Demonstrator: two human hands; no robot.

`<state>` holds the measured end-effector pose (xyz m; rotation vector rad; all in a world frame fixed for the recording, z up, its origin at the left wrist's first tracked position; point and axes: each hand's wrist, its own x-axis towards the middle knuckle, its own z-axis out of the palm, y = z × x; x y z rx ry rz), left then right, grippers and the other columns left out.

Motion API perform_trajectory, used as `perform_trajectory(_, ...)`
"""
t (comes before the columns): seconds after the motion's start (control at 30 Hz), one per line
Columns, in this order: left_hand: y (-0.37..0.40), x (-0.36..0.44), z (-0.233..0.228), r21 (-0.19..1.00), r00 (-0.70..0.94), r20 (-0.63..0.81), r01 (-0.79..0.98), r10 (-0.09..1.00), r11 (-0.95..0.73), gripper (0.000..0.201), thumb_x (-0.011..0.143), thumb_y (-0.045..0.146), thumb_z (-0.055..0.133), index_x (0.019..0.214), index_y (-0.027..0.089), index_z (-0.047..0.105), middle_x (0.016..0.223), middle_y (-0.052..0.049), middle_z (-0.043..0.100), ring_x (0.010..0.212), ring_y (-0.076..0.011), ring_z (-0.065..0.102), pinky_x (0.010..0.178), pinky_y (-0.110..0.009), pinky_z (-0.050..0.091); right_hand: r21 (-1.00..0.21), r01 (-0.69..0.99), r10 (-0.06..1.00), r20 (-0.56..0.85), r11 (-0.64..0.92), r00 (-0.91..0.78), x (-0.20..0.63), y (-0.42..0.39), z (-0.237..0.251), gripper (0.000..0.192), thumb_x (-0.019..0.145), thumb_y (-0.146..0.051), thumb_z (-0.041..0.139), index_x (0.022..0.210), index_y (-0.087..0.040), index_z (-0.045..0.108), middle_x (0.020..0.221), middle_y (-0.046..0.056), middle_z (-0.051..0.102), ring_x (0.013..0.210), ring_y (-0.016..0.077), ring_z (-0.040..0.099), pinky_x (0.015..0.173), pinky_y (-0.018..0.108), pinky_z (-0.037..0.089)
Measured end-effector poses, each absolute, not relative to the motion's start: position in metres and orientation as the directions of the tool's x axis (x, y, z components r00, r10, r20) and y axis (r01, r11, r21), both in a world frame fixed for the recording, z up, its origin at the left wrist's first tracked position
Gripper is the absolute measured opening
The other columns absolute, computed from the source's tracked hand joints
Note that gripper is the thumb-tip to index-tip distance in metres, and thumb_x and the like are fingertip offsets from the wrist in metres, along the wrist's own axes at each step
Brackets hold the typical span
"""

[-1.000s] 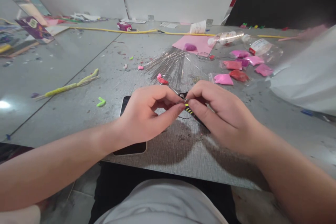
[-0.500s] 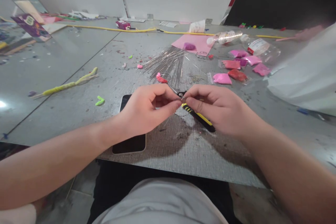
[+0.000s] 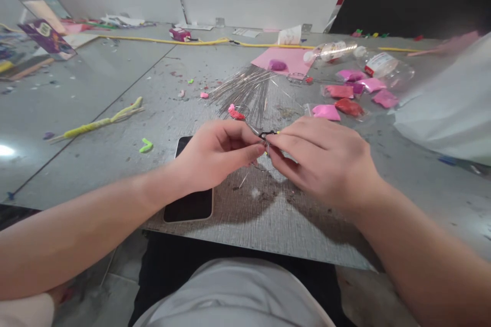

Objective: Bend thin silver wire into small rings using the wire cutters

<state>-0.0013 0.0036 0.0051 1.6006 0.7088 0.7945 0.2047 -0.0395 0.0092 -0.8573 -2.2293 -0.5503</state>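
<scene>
Left hand (image 3: pixel 217 156) and right hand (image 3: pixel 326 161) meet fingertip to fingertip, pinching a thin silver wire (image 3: pixel 245 180) that slants near-left; black-tipped pliers (image 3: pixel 265 135) sit just beyond.

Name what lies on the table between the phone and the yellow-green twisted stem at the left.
In the head view, a small bright green bent scrap lies between the phone and the yellow-green twisted stem, on grey table speckled with crumbs.
</scene>
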Motion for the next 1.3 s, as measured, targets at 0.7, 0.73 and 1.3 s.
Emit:
perform_trajectory(0.7, 0.006, -0.012, 0.017, 0.831, 0.730, 0.246, 0.179, 0.638, -0.526, 0.011, 0.084, 0.017, 0.070, 0.074, 0.019, 0.066, 0.071, -0.001, 0.065, 0.063, -0.0134, 0.059, 0.055, -0.027, 0.047, -0.285, 0.504, 0.566, 0.574, 0.816, -0.592, 0.211, -0.036, 0.011, 0.018, 0.097, -0.018, 0.059, 0.079, -0.022, 0.064, 0.071, 0.000, 0.063, 0.065, 0.0133, 0.055, 0.059, 0.029, 0.042)
perform_trajectory(0.73, 0.006, -0.012, 0.017, 0.798, 0.734, 0.276, 0.185, 0.621, -0.573, 0.011, 0.084, 0.016, 0.069, 0.075, 0.019, 0.066, 0.071, -0.001, 0.065, 0.064, -0.0136, 0.059, 0.057, -0.027, 0.046, -0.394, 0.490, 0.627, 0.551, 0.778, -0.551, 0.210, -0.036, 0.011, 0.019, 0.096, -0.018, 0.061, 0.078, -0.022, 0.063, 0.069, -0.001, 0.060, 0.063, 0.0122, 0.054, 0.058, 0.028, 0.041)
perform_trajectory(1.3, 0.006, -0.008, 0.012, 0.917, 0.567, 0.222, 0.156, 0.793, -0.368, 0.009, 0.088, 0.023, 0.072, 0.083, 0.016, 0.068, 0.072, 0.000, 0.066, 0.062, -0.0103, 0.058, 0.056, -0.023, 0.046, -0.922, 0.257, 0.956, 0.294, 0.289, -0.018, 0.189, -0.045, 0.002, 0.012, 0.089, -0.032, 0.075, 0.096, -0.024, 0.069, 0.074, -0.001, 0.065, 0.060, 0.0119, 0.059, 0.051, 0.026, 0.047)
